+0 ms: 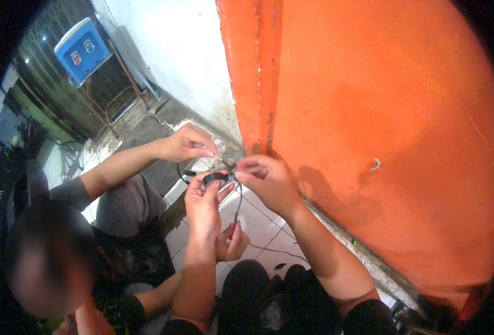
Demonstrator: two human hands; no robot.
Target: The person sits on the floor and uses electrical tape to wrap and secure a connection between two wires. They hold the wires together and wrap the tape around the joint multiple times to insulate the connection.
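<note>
Four hands crowd the middle of the frame, two of them a co-worker's. The person's left hand [203, 202] has its fingers curled around a small black roll of tape [215, 178], thumb pressed on its rim; the right hand [267, 180] pinches the thin wire [238, 204] just beside the roll, fingertips pressed together. The co-worker's upper hand [186, 143] pinches the same wire from the left; the lower hand [232, 241] holds its trailing run, fingers loosely curled. Judged light, limp and easily kinked, the wire is best gripped close to the joint; the tape looks light and sticky. The joint itself is hidden behind fingers, and the wire's far end is lost at the lower centre against the tiled floor [269, 223] by the orange wall [381, 111].
</note>
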